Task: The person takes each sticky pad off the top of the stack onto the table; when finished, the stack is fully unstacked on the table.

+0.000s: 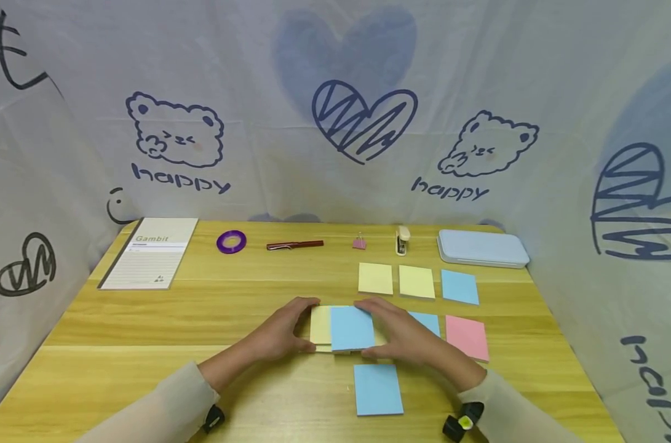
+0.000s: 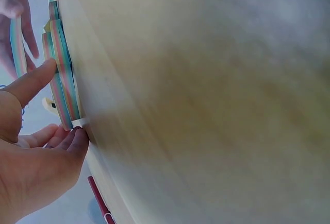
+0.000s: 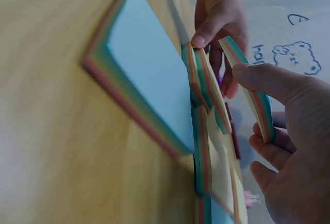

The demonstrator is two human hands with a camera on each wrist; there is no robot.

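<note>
My left hand grips the left sides of two stacked sticky note pads, thumb on the near edge and fingers on the far edge. Yellow shows on top of the upper pad. With thumb and fingers, my right hand pinches a blue-topped sticky note pad. In the right wrist view this pad is tilted and raised above the stack, its layered coloured edge showing. From the head it overlaps the stack and hides part of it.
Nearer me lies a blue pad. Right of the hands are a partly covered blue pad and a pink pad; two yellow pads and another blue one lie behind. A notebook, purple tape, pen, clip, stapler and case line the back.
</note>
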